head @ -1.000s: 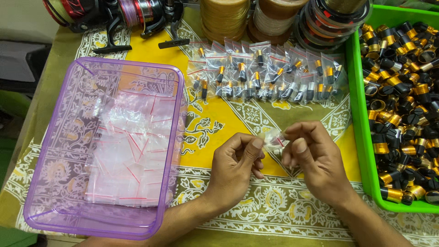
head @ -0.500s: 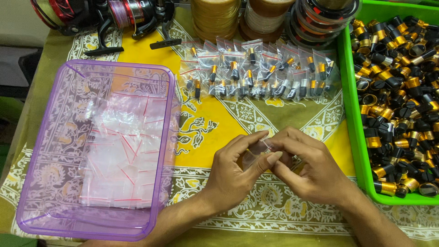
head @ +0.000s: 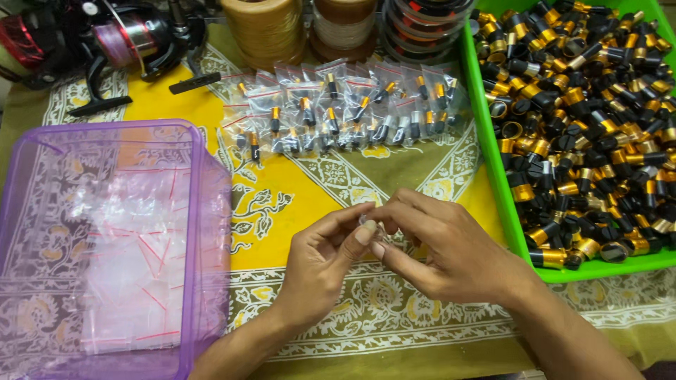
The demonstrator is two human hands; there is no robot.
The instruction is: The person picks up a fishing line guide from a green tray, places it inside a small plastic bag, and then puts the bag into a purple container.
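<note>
My left hand (head: pixel 325 259) and my right hand (head: pixel 442 248) meet over the yellow patterned cloth (head: pixel 296 197), fingertips pinched together on one small clear plastic bag (head: pixel 367 226). The fingers hide most of the bag, and I cannot tell what it contains. Beyond my hands lies a row of filled small bags (head: pixel 338 112), each with a black and gold part inside. A purple see-through tray (head: pixel 204 211) at the left holds a heap of empty clear bags (head: pixel 120 267) with red strips.
A green tray (head: pixel 493 162) at the right is piled with several black and gold cylindrical parts (head: pixel 591 119). A fishing reel (head: pixel 120 39) lies at the back left. Spools of line (head: pixel 271 28) stand along the back edge.
The view has shifted slightly, so the trays sit more to the left. My hands stay together on the small bag, with the fingers closing tighter over it.
</note>
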